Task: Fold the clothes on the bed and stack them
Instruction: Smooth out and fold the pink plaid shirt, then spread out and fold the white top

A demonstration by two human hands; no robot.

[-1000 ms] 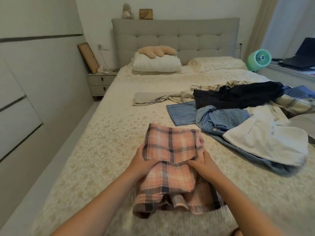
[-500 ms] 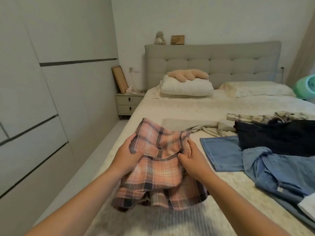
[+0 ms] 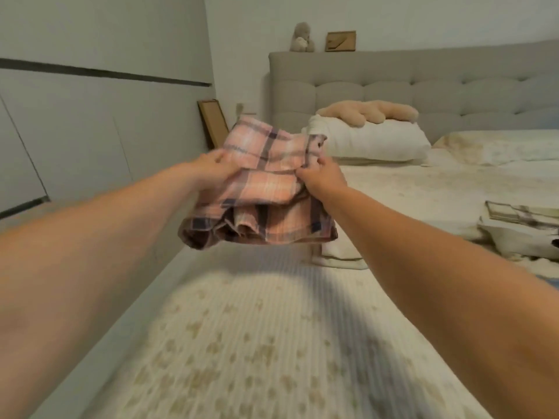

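Head view shows left hand (image 3: 216,167) and right hand (image 3: 317,176) each gripping the folded plaid garment (image 3: 266,189) above the bed's (image 3: 272,343) left edge, cream folded pile (image 3: 341,252) just beyond-right.

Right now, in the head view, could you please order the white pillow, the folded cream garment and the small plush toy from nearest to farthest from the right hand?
From the right hand:
1. Folded cream garment, just below it on the bed.
2. White pillow, beyond it, toward the headboard.
3. Small plush toy, up on the headboard ledge.

Bed (image 3: 272,343) w/ pillows (image 3: 372,143), clothes (image 3: 520,228).
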